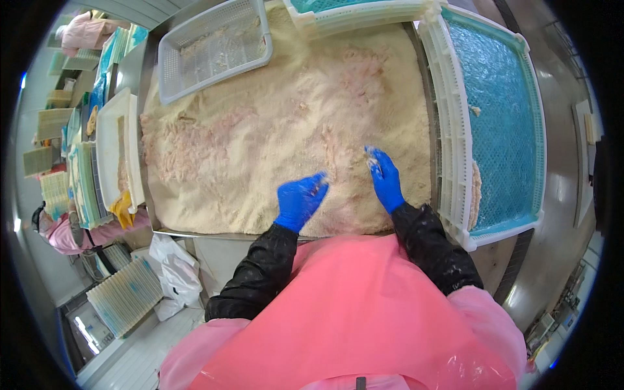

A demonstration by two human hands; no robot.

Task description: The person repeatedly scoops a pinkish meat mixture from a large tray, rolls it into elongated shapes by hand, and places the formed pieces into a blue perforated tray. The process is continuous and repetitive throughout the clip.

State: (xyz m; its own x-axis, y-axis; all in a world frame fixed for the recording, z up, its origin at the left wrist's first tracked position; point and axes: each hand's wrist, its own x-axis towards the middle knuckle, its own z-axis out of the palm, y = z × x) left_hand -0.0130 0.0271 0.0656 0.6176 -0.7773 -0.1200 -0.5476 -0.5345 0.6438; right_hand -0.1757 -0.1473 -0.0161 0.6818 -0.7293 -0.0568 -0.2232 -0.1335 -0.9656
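Note:
Before me a metal-edged tray holds a thick bed of pale breadcrumb-like coating (273, 185). Pink raw meat pieces (195, 146) lie partly buried at its left, with more pink meat (363, 70) towards the far right. My left hand (302, 199), in a blue glove, is over the near middle of the bed, its fingers bent and crumbs on the tips. My right hand (386, 179), also blue-gloved, is to its right with crumbs stuck along the fingers. A crumb-dusted pink strip of meat (329, 151) lies between and just beyond them. Whether either hand grips a piece is unclear.
A white perforated basket (168, 73) with crumbs inside rests on the far left of the bed. Stacked white-framed racks with blue mesh (502, 126) stand at the right. A white tub (112, 146) adjoins the left side. Co-workers in pink (87, 34) are at the left.

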